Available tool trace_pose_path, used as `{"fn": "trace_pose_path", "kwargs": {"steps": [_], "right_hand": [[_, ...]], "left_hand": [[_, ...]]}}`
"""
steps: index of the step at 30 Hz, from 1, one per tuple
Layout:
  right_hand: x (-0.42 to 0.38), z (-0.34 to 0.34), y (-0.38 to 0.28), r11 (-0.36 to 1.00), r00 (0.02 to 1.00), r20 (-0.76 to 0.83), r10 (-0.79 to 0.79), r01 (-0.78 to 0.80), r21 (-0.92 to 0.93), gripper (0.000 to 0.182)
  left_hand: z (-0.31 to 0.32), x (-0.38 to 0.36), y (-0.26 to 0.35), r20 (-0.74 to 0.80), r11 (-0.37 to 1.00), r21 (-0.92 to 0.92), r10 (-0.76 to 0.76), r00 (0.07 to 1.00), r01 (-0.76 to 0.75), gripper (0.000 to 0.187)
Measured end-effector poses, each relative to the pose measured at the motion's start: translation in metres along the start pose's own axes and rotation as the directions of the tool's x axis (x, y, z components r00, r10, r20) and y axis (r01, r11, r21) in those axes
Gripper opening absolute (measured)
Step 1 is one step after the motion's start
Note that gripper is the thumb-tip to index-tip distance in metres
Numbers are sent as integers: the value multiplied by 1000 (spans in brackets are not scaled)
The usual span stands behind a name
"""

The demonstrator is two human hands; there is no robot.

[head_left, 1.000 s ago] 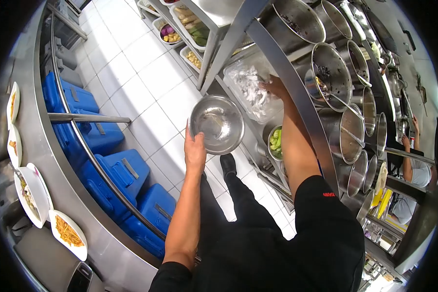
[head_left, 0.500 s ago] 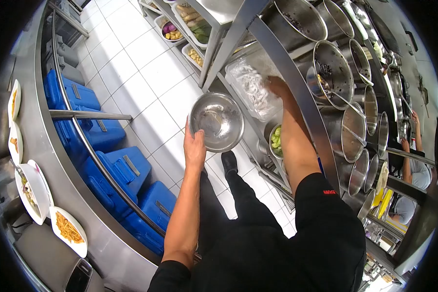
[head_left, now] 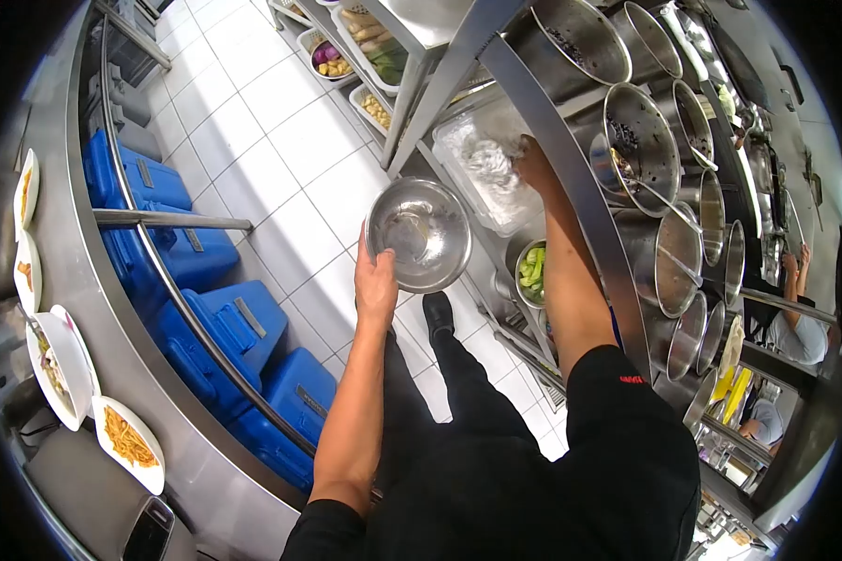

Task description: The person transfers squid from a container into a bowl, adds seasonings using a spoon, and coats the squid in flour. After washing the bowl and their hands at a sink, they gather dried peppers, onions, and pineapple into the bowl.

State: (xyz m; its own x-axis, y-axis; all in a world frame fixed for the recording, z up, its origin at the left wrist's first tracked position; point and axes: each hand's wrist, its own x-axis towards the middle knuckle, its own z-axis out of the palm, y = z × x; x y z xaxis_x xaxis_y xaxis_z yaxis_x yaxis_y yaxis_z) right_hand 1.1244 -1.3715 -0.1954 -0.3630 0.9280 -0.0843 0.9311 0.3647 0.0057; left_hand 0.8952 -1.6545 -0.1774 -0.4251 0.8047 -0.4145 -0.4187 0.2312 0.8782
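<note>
My left hand (head_left: 377,288) grips the near-left rim of a round stainless steel mixing bowl (head_left: 444,257), with the thumb over the edge. Inside the bowl I make out only shine and reflections. Under the steel shelf on the right, my right hand (head_left: 535,168) is inside a clear plastic tub (head_left: 505,222). Its fingers touch, or are right beside, a pile of white floury strips (head_left: 485,161). Blur and the pile hide how the fingers are set. Closer to me, a metal container of cut green vegetables (head_left: 533,273) sits below the right forearm.
Several steel pots (head_left: 641,140), some with ladles, line the shelf edge (head_left: 571,164) above my right arm. Blue lidded bins (head_left: 220,318) stand behind a rail at left. Plated food (head_left: 126,439) rests on the left counter (head_left: 192,449). Other people's arms (head_left: 797,271) show at far right.
My right hand has shifted slightly within the tub, and the white strips beside it look disturbed. The bowl in my left hand has barely moved.
</note>
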Motion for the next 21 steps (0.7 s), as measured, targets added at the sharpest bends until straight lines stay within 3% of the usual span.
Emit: {"fn": "trace_pose_path", "kwargs": {"steps": [3, 5, 6, 7, 9, 10, 12, 14, 17, 20, 21], "right_hand": [[9, 16, 16, 994, 1000, -14, -6, 5, -111, 53], [24, 29, 34, 1000, 1000, -4, -9, 9, -21, 54], [34, 24, 30, 994, 967, 255, 17, 12, -110, 56], [49, 13, 25, 980, 869, 491, 65, 37, -194, 58], [52, 12, 10, 998, 866, 500, 30, 6, -69, 62], [37, 27, 1, 989, 963, 269, -23, -17, 148, 63], [13, 42, -21, 952, 986, 152, 73, -114, 285, 65], [-5, 8, -86, 937, 882, 378, 280, -337, 90, 68], [6, 32, -67, 916, 909, 353, 223, -319, 242, 67], [19, 51, -15, 963, 998, 2, 66, -65, 263, 59], [11, 30, -21, 963, 997, 9, 74, -74, 258, 54]], "left_hand": [[3, -1, 1, -2, 1000, 8, -18, 1000, 18, 65], [-1, 0, 3, -14, 999, 22, -40, 999, 40, 65], [-3, -1, 5, -14, 998, 27, -49, 999, 49, 65], [-3, -1, 6, -11, 998, 31, -55, 998, 56, 64], [-4, 1, 4, -22, 999, 0, -42, 999, 42, 64], [-5, 1, 4, -32, 999, -14, -35, 999, 35, 64], [-7, 1, 3, -31, 1000, -6, -23, 999, 22, 65], [-5, -1, 4, -25, 1000, -2, -28, 999, 28, 65], [-1, -3, 6, -12, 998, -20, -54, 998, 54, 65], [-2, -1, 3, -5, 997, -46, -67, 998, 67, 65], [-1, -1, 7, 2, 996, -39, -81, 997, 81, 65]]}}
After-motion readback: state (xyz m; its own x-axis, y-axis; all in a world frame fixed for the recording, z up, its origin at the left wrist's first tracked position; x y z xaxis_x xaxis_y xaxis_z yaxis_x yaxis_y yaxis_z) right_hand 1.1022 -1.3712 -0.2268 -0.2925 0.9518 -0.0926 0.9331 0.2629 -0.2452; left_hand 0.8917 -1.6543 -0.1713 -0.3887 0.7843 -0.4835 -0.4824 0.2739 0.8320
